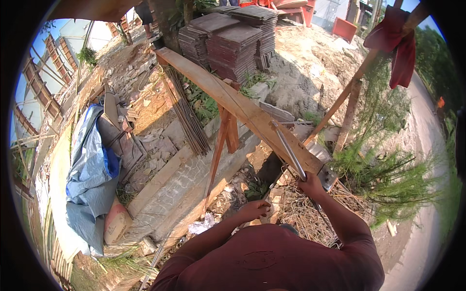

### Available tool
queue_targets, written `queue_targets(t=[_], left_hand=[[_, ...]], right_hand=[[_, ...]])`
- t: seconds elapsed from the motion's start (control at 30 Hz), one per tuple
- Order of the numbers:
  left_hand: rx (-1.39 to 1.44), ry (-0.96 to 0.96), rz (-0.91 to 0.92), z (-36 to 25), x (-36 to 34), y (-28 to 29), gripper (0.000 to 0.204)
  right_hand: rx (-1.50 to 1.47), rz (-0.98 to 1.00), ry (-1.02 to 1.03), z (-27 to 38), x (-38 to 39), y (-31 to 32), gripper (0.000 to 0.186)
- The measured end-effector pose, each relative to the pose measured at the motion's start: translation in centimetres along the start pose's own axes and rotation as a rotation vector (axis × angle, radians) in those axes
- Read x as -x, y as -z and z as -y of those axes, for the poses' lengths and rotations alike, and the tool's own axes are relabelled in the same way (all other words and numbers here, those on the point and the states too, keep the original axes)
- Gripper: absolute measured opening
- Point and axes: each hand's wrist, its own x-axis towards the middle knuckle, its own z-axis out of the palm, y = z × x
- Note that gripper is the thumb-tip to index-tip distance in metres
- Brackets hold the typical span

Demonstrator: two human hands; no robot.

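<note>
A long wooden plank [204, 89] runs diagonally across the view on wooden props [233, 133]. At its near end is a dark metal fitting [327, 174]. My right hand [309, 186] is closed round a long grey metal bar [293, 157], which lies slanting along the plank's near end and runs down past my hand. My left hand [255, 211] is lower, left of the bar, with its fingers curled; whether it holds something small I cannot make out. Below the plank's near end lies a heap of short cut rods or sticks [315, 223].
Long thin rods [187, 116] lean beside a concrete ledge [165, 194]. Stacked tiles [230, 48] stand behind. A blue tarp [90, 184] and rubble are at left. A red cloth [393, 43] hangs from slanted poles at right, beside shrubs and a road. A person's legs [145, 14] show far back.
</note>
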Motion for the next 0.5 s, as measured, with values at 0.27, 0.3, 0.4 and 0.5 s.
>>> queue_targets(t=[0.27,0.3,0.4,0.5], left_hand=[[0.286,0.143,-0.445,5.2,-0.8,0.8,0.034],[0.187,0.089,-0.482,3.6,-2.9,0.5,0.036],[-0.068,-0.224,-0.558,-1.4,-10.6,-0.2,0.035],[-0.311,-0.377,-0.623,-8.3,-15.8,-1.7,0.033]], right_hand=[[0.644,-0.120,-0.040,-6.0,12.9,14.4,0.023],[0.607,-0.104,-0.050,-6.8,14.0,15.9,0.022],[0.553,-0.084,0.027,-11.4,15.1,18.9,0.022],[0.524,-0.072,-0.104,-15.7,15.2,19.9,0.021]])
